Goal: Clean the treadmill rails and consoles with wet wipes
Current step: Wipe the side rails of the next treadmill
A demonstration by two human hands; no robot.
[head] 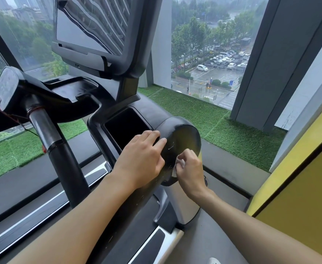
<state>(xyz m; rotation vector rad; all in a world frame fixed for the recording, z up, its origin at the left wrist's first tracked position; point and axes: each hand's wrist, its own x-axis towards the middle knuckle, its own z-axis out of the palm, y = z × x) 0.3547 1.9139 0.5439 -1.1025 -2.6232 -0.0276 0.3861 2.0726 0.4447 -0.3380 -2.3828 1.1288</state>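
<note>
Leftmost, a black handlebar [47, 130] rises below the console [91, 29]. Next, the left hand [143, 159] lies flat, fingers loosely straight and holding nothing, on the treadmill's black side rail [183, 134], beside a dark pocket [125, 126]. Just right of it, the right hand [190, 170] pinches a crumpled white wipe [181, 163] against the rail's rounded end.

Only the faint word SPEED reads on the treadmill console [99, 25], lower right.
</note>
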